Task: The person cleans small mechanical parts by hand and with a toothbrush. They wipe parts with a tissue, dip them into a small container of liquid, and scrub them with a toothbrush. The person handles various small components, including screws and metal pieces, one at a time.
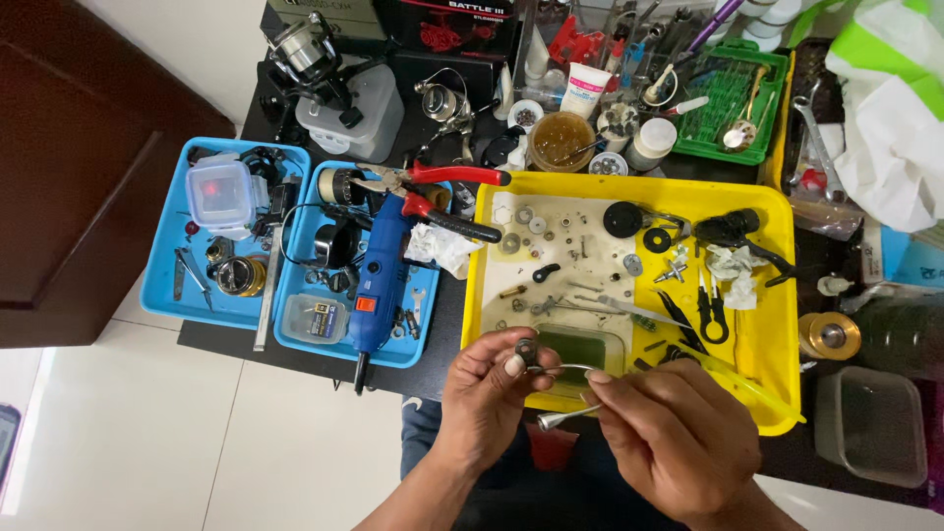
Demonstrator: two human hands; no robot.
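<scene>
Both hands meet low in view over the near edge of the yellow tray (pixel 767 344): the left hand (pixel 482 398) pinches a small metal ring-ended part (pixel 528 351) between thumb and fingertips, while the right hand (pixel 669 433) grips its thin wire bail (pixel 570 393) with fingers closed. Beyond lie scattered small reel parts (pixel 570 246), black-handled scissors (pixel 710 313), red-handled pliers (pixel 438 192) and a blue power tool (pixel 379 280).
</scene>
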